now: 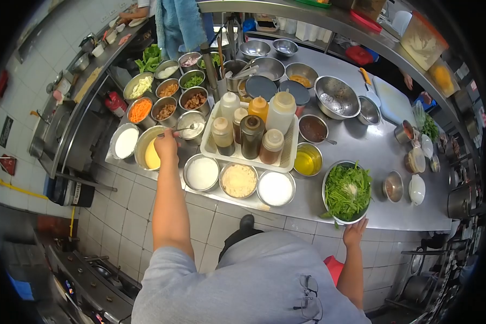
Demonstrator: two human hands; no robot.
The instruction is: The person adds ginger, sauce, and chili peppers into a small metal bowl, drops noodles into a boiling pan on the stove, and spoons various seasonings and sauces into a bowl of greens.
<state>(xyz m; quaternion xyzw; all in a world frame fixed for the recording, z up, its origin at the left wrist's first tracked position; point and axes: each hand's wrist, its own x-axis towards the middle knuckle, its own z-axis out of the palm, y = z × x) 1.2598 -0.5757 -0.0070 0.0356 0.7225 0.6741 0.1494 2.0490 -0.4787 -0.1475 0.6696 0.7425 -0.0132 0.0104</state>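
Observation:
My left hand (167, 144) is over the right part of a metal bowl of yellow contents (152, 155), its fingers closed round the handle of a spoon (187, 128). The spoon's head lies over a small metal container of pale contents (193, 121). My right hand (355, 231) rests against the lower rim of a metal bowl of leafy greens (348, 192), at the table's front edge, with its fingers apart. Metal bowls of white contents (201, 173) (276, 188) and of a tan crumbly food (238, 180) stand along the front edge.
A white basket (211, 148) of squeeze bottles stands mid-table. Bowls of shredded carrot (140, 110) and browned pieces are at the left. Farther back are empty metal bowls (337, 97) and a white cutting board (392, 100). A shelf (275, 7) crosses overhead. Another person's hand (408, 82) hangs at the right.

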